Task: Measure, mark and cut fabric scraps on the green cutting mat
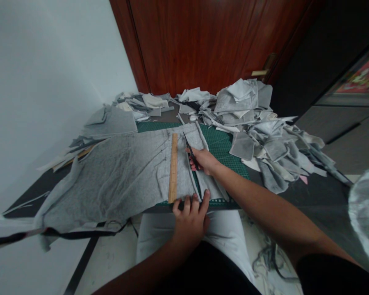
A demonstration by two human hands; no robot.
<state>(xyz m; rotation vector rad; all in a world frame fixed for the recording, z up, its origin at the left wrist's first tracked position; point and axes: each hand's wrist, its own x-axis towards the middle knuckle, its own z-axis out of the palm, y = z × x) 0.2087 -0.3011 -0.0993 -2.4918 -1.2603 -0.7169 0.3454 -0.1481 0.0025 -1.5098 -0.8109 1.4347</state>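
A long piece of grey fabric (126, 164) lies spread over a green cutting mat (219, 145). My right hand (204, 161) is closed around a pair of dark scissors (188, 143), whose blades point away from me over the fabric. A slit runs through the cloth from the scissors toward my body, with green mat showing in it. At the near edge, my left hand (191, 213) rests on the fabric with its fingers spread, close to the slit's near end. Left of the scissors, a wooden ruler (173, 170) lies across the cloth.
Heaps of grey and white fabric scraps (264, 135) cover the table's right side and back. Folded grey cloth (110, 121) is stacked at the left by the white wall. Behind the table stands a reddish wooden door (197, 45). Clear plastic (367, 213) shows at far right.
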